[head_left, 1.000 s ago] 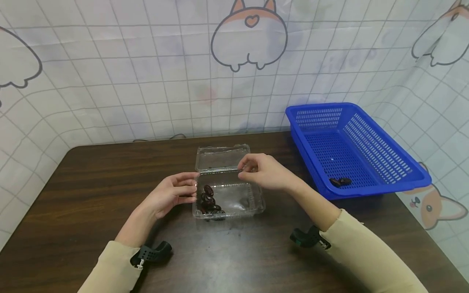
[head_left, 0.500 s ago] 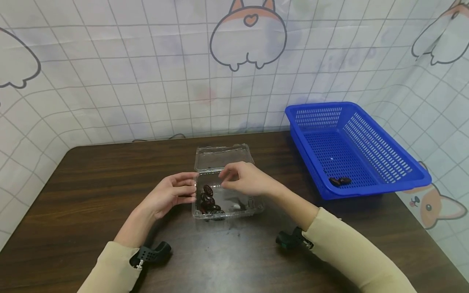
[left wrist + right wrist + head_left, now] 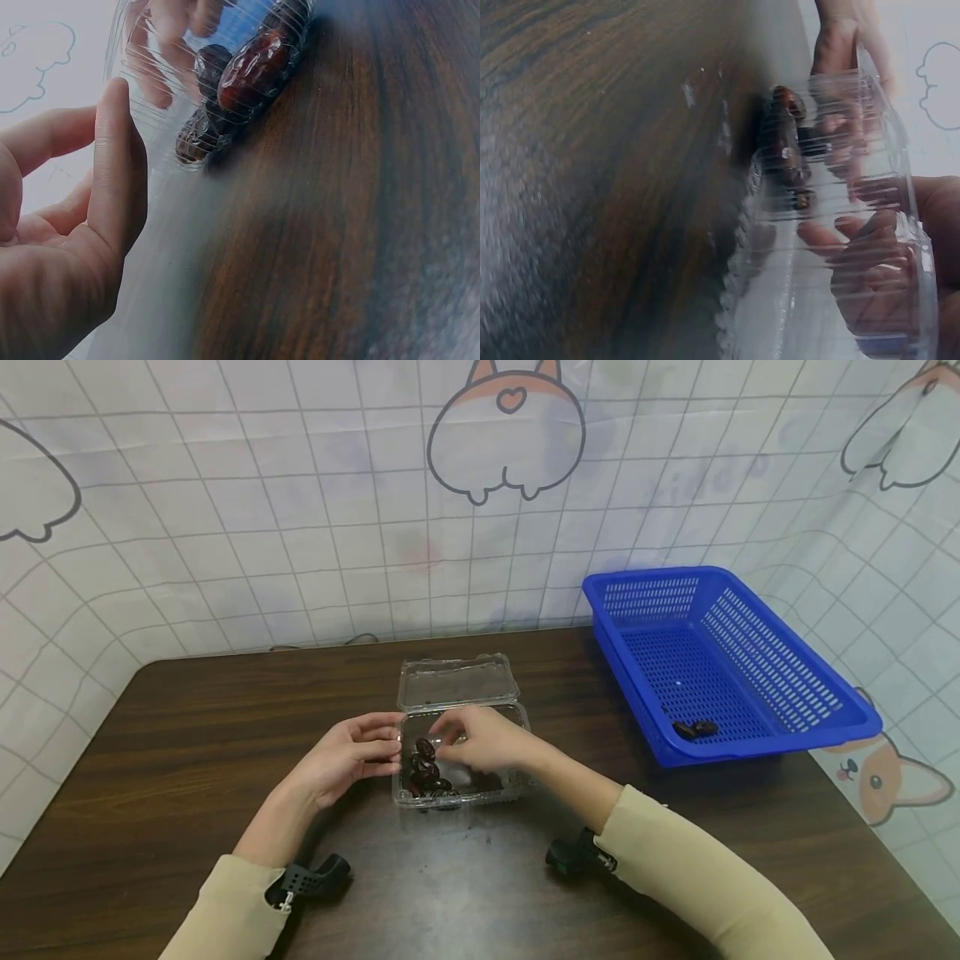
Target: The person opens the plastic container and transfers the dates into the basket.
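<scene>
A clear plastic clamshell box (image 3: 517, 789) sits on the table with its lid (image 3: 459, 681) folded back. Several dark, wrinkled dates (image 3: 426, 772) lie along its left side, reddish brown in the left wrist view. My left hand (image 3: 356, 752) rests against the box's left wall, fingers nearly straight and spread along it. From the right, my right hand (image 3: 483, 742) reaches down inside the box, thumb and fingers apart, tips just right of the dates. Through the plastic in the right wrist view, the right fingers (image 3: 821, 238) show with nothing between them.
A blue perforated basket (image 3: 813, 745) stands at the table's right side. A few dates (image 3: 695, 729) lie in its near corner. The brown wooden table (image 3: 187, 760) meets a white gridded wall cloth (image 3: 300, 527) behind.
My right hand has moved left and down, from over the box's right back corner to inside it near the dates. The left hand stays at the box's left wall.
</scene>
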Motion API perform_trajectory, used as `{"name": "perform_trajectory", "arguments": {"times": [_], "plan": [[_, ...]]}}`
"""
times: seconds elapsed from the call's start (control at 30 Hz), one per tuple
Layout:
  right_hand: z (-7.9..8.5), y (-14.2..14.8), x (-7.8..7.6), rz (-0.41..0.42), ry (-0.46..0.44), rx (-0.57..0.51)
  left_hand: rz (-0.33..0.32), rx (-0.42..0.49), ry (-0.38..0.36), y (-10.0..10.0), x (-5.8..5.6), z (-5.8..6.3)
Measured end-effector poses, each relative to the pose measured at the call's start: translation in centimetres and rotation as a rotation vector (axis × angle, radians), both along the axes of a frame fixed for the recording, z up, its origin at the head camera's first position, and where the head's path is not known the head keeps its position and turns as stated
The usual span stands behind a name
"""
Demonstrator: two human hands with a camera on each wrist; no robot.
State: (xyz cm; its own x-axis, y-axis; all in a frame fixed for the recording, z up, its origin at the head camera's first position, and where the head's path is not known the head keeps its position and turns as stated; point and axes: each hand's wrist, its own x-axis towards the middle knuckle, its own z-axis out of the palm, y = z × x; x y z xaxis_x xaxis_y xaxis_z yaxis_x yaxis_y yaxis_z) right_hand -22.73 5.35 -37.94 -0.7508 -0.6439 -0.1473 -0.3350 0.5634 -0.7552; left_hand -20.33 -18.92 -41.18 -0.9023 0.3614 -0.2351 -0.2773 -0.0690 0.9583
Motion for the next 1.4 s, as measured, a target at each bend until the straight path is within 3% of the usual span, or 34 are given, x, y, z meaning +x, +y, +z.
{"name": "perform_trajectory", "arguments": {"times": [0.23,0.47,0.63,1.4], "plan": [[-0.8,-0.7,-0.1,-0.009,-0.001,0.019,0.002,0.001,-0.002,0.0,0.1,0.1],[-1.1,-1.3,-0.2,-0.007,0.085,0.092,-0.005,-0.001,-0.004,-0.1,0.1,0.1],[-1.4,-1.6,0.0,-0.005,0.079,0.106,-0.004,-0.001,-0.007,0.0,0.1,0.0],[-1.6,-2.3,0.7,-0.044,0.143,0.045,0.003,-0.001,-0.015,0.1,0.1,0.0]]}}
